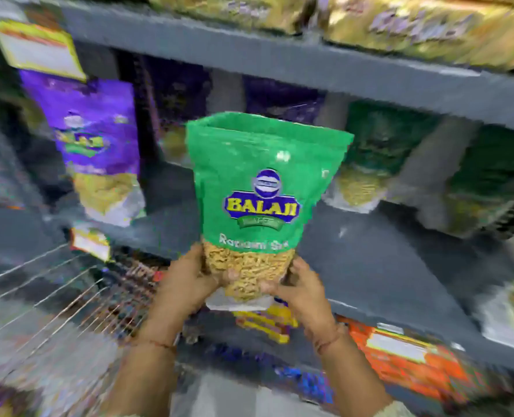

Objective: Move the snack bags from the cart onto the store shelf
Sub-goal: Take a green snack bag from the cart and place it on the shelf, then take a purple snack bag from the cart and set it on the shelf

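Note:
A green Balaji snack bag [261,191] with a clear lower window stands upright in mid-air in front of the grey store shelf [379,260]. My left hand [186,284] grips its bottom left corner. My right hand [300,290] grips its bottom right corner. The wire cart [54,302] lies at the lower left, its contents blurred. The whole picture is smeared by motion.
A purple snack bag [96,139] stands on the shelf at the left. Dark green bags [379,152] stand at the back right. Yellow bags [430,28] fill the shelf above. Orange packs [406,359] sit on the shelf below. Price tags [90,242] hang on the shelf edges.

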A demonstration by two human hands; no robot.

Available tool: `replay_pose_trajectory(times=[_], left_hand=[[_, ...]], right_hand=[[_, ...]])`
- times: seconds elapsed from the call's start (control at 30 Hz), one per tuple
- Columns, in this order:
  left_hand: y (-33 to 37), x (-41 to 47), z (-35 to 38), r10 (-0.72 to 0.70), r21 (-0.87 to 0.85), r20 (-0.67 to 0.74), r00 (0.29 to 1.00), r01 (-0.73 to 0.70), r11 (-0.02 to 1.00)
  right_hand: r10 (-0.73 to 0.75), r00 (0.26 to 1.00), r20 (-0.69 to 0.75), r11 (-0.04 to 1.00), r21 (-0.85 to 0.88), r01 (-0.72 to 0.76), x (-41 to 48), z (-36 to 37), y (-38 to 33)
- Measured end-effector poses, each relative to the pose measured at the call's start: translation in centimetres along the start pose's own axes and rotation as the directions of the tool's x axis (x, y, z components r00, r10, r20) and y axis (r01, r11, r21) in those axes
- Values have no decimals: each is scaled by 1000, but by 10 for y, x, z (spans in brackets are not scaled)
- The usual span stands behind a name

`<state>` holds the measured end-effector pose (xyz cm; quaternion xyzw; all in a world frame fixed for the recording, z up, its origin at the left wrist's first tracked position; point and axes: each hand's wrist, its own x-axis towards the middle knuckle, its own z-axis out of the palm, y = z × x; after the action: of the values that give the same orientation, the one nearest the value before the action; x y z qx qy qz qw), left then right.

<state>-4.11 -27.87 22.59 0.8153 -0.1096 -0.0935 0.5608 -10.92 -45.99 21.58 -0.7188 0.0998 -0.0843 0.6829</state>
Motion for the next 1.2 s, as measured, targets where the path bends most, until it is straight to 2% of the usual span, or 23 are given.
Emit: replay_pose_trajectory(times=[0.07,0.17,0.3,0.43,0.83,0.9,0.93,0.97,1.0,1.03,1.07,1.1,1.17,1.2], left_hand=[[25,19,43,51,90,76,996,-58,994],[52,44,107,129,-97,231,964,-109,989],[64,72,175,194,-270,334,922,-104,957],[57,92,215,218,-330,361,907,-95,939],[32,105,235,123,-188,397,909,-50,981],[27,97,232,96,-163,403,910,-32,986],[23,91,229,83,-177,378,922,-16,984],[20,83,224,71,-195,319,945,-8,981],[15,75,213,61,-219,222,973,-12,976],[8,67,199,67,-246,97,993,-41,968],[-2,57,180,93,-276,-42,995,-101,956],[-15,47,156,122,-288,-191,974,-174,942],[-40,28,101,109,-238,-473,874,-246,939],[-54,19,69,62,-225,-599,799,-242,944]], right_hand=[[-23,991,-135,1000,-14,22,0,-45,1],[-62,952,-299,998,-37,53,3,-104,3],[-112,894,-434,994,-46,102,13,-156,10],[-139,894,-425,990,-30,140,27,-186,24],[-95,918,-384,995,-75,72,34,-194,62],[-53,899,-435,998,-40,39,27,-184,62],[-20,848,-529,999,-41,-2,22,-176,61],[-12,752,-659,995,-82,-56,15,-166,61],[-66,646,-760,977,-180,-112,6,-152,63],[-165,581,-797,946,-294,-135,-3,-133,65],[-249,580,-776,921,-374,-106,-12,-107,67],[-294,622,-726,908,-415,-54,-18,-80,68],[-310,743,-593,906,-421,43,-18,-26,68],[-302,811,-500,913,-397,95,-13,1,65]])
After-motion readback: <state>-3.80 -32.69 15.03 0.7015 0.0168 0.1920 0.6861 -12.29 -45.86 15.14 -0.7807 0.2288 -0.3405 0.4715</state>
